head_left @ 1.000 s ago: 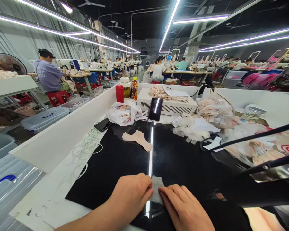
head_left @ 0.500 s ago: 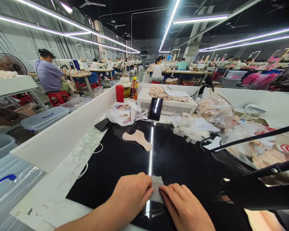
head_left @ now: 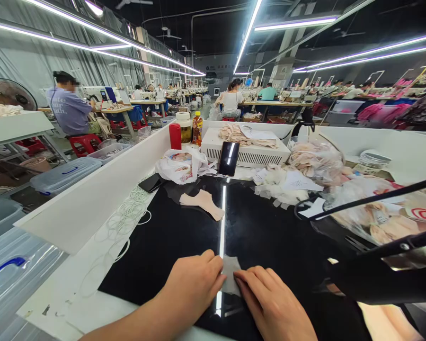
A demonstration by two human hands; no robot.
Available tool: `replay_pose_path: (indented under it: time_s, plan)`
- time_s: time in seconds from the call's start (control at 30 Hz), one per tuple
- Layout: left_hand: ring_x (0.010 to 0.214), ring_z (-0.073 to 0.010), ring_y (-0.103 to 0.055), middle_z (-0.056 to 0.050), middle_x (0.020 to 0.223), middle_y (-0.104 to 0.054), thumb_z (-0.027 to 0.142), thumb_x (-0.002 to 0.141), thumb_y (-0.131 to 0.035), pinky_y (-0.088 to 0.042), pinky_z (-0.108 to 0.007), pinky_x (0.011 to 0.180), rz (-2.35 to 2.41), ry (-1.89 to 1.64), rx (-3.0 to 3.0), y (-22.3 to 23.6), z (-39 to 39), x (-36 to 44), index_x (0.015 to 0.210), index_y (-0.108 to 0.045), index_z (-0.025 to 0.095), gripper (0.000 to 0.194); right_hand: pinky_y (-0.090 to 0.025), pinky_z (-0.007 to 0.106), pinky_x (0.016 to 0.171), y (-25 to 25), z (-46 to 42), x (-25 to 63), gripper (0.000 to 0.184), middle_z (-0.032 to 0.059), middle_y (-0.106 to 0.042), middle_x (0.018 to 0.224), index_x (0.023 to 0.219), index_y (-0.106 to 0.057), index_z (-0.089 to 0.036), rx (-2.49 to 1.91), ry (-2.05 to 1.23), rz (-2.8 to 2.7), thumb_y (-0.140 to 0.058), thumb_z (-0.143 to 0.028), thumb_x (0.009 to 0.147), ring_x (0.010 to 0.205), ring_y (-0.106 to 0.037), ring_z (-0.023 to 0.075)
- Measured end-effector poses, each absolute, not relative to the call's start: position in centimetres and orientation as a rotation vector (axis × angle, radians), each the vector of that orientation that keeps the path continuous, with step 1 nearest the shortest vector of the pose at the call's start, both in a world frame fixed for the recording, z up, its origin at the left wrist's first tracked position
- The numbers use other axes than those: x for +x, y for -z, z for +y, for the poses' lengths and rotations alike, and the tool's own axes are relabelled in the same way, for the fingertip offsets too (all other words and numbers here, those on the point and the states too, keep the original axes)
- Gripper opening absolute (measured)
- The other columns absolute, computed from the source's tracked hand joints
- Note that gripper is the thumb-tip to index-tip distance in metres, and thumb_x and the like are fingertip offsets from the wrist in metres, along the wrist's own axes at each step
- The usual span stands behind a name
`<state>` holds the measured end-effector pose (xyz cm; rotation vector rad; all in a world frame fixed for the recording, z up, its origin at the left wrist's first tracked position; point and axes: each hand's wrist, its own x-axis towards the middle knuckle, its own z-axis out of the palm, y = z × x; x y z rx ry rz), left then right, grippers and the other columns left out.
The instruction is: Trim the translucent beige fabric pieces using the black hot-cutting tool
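Note:
Between my two hands a small piece of pale, sheer fabric [head_left: 231,276] lies over the glossy black tabletop [head_left: 184,237]. My left hand [head_left: 195,279] pinches its left edge between thumb and curled fingers. On the opposite edge, the thumb and fingertips of my right hand [head_left: 271,298] are closed together. Both sets of fingertips sit at or just above the black surface. Farther up the tabletop, apart from my hands, rests a beige cut fabric piece [head_left: 202,203] with curved edges.
A black machine arm [head_left: 386,270] reaches in from the right. Loops of pale cord [head_left: 122,222] line the left side. At the back stand a phone [head_left: 229,158], a white plastic bag [head_left: 182,166] and a white vented box [head_left: 246,151]; bagged fabric [head_left: 315,158] lies right.
Both hands keep hold of the sheer fabric in nearly the same place. The whole view has shifted very slightly.

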<state>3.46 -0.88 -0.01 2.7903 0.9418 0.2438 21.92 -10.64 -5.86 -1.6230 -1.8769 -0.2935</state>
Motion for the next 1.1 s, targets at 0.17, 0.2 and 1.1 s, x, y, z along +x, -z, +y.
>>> replay_pose_path:
  time_s: [0.17, 0.2, 1.1]
  plan:
    - [0.066, -0.0189, -0.058, 0.000, 0.075, -0.057, 0.010, 0.102, -0.051, -0.044, -0.033, 0.057, 0.774, -0.617, 3.141, 0.8, -0.8, 3.5, 0.080, -0.055, 0.020, 0.025, -0.047, 0.031, 0.065, 4.8, -10.5, 21.8, 0.033, 0.0016, -0.065, 0.080, 0.102, -0.067, -0.022, -1.607, 0.344, -1.915, -0.036, -0.026, 0.113, 0.067, -0.061, 0.0164]
    - [0.066, -0.0187, -0.058, 0.000, 0.075, -0.057, 0.008, 0.103, -0.047, -0.046, -0.033, 0.059, 0.729, -0.659, 3.148, 0.9, -0.9, 3.5, 0.080, -0.054, 0.020, 0.027, -0.046, 0.031, 0.064, 4.7, -10.4, 21.7, 0.033, 0.0015, -0.065, 0.079, 0.101, -0.066, -0.022, -1.604, 0.359, -1.915, -0.036, -0.026, 0.113, 0.066, -0.060, 0.0165]
    - [0.113, -0.0180, -0.072, -0.009, 0.119, -0.077, 0.003, 0.101, -0.045, -0.052, -0.029, 0.111, 0.322, -0.811, 3.080, 2.6, -1.2, 3.8, 0.112, -0.066, 0.009, 0.025, -0.045, 0.031, 0.059, 4.0, -10.4, 21.3, 0.042, 0.0013, -0.065, 0.075, 0.096, -0.066, -0.022, -1.614, 0.433, -1.917, -0.029, -0.030, 0.115, 0.061, -0.060, 0.0155]
